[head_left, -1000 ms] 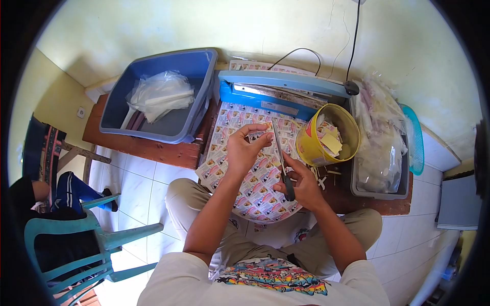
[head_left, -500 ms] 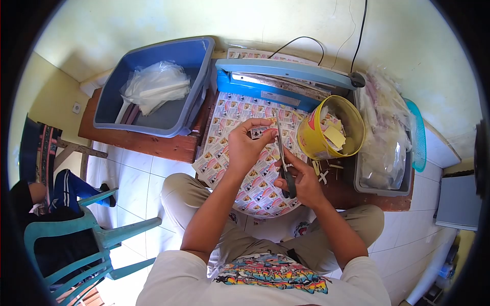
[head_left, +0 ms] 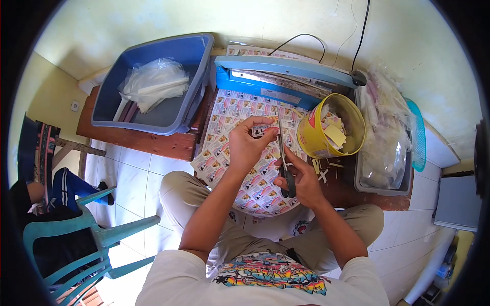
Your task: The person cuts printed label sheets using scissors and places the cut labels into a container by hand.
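My right hand (head_left: 302, 178) is wrapped round the black handles of a pair of scissors (head_left: 282, 148). Their long metal blades point away from me and look nearly closed. Just left of the blades, my left hand (head_left: 247, 143) is closed in a pinch, thumb against forefinger. Whatever sits between those fingertips is too small to make out against the printed background. Below both hands spreads a sheet printed with rows of small labels (head_left: 229, 109). A yellow bucket (head_left: 311, 137) with paper scraps (head_left: 335, 133) inside stands right of the scissors.
Behind the sheet is a blue heat sealer (head_left: 286, 69). A blue tub (head_left: 178, 125) of clear plastic bags (head_left: 155, 84) stands left; a grey bin (head_left: 380, 191) of plastic packets stands right. Thin offcuts (head_left: 322, 176) lie by the bucket. A person (head_left: 69, 188) sits near a green chair (head_left: 97, 234).
The view has shifted very slightly. Both hands and the scissors hold almost the same pose, with the blades perhaps a touch closer together.
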`<state>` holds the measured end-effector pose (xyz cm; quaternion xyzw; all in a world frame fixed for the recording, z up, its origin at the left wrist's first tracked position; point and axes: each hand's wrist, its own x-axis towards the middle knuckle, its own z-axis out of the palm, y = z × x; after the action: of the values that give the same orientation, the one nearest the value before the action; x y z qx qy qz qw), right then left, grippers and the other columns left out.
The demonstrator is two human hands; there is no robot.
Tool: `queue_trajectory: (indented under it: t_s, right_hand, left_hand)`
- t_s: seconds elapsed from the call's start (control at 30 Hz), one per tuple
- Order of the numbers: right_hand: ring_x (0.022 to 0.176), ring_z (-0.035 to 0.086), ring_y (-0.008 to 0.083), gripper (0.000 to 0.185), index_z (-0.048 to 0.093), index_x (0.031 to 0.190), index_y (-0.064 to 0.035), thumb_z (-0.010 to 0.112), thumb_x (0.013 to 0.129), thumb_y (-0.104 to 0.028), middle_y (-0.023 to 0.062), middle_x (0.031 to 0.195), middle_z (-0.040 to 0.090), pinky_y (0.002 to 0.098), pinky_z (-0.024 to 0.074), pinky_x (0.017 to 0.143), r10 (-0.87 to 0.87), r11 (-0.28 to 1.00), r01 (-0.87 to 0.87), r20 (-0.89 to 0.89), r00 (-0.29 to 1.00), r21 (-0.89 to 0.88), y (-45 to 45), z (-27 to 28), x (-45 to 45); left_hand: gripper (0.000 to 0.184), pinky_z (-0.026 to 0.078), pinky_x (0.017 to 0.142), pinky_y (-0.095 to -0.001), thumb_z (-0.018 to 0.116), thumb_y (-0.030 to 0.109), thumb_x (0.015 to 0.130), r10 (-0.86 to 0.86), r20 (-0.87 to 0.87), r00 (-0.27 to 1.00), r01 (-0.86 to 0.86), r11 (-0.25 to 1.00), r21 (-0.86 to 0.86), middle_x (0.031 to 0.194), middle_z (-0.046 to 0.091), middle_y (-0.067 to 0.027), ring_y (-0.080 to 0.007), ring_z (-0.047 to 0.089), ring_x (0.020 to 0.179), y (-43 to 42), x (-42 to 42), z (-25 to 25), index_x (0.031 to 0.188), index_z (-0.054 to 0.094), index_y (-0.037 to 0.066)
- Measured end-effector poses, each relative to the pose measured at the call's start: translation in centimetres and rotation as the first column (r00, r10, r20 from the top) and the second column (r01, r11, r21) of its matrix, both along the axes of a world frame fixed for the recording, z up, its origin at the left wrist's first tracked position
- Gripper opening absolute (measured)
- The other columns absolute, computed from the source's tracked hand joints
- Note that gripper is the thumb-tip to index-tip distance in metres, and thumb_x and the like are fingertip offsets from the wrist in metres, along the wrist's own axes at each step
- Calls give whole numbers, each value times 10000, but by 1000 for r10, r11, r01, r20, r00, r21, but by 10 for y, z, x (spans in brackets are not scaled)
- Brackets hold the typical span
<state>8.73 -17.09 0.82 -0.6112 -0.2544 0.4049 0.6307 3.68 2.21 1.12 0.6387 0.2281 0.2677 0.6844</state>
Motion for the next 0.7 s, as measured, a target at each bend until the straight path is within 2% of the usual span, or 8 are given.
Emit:
queue_trajectory:
  t_s: [0.1,0.17,0.7]
  right_hand:
    - [1035,607,130,962,344,1634,-52,880,836,-60,85,1274,604,271,563,864,-2,1000,2,2,1000,-5,0,1,0]
    - [1111,587,142,962,337,1633,-25,888,848,-104,64,1240,595,288,503,963,0,1000,-1,-39,999,-26,1,7,-1]
    - [1132,573,145,952,337,1633,-22,885,861,-130,55,1244,582,274,477,989,4,999,-5,-18,1000,-52,-1,3,-1]
  left_hand:
    - [224,601,696,-262,826,38,878,-3,4,1000,3,1000,8,930,778,-101,-140,761,814,0,1,-2,1073,748,-41]
    - [229,600,697,-263,829,47,877,-3,8,1000,3,1000,7,928,780,-102,-138,761,816,0,1,-3,1075,750,-37]
    - [230,597,723,-285,832,73,880,2,-30,1000,0,998,66,905,789,-115,-153,771,837,0,0,-11,1086,762,-1]
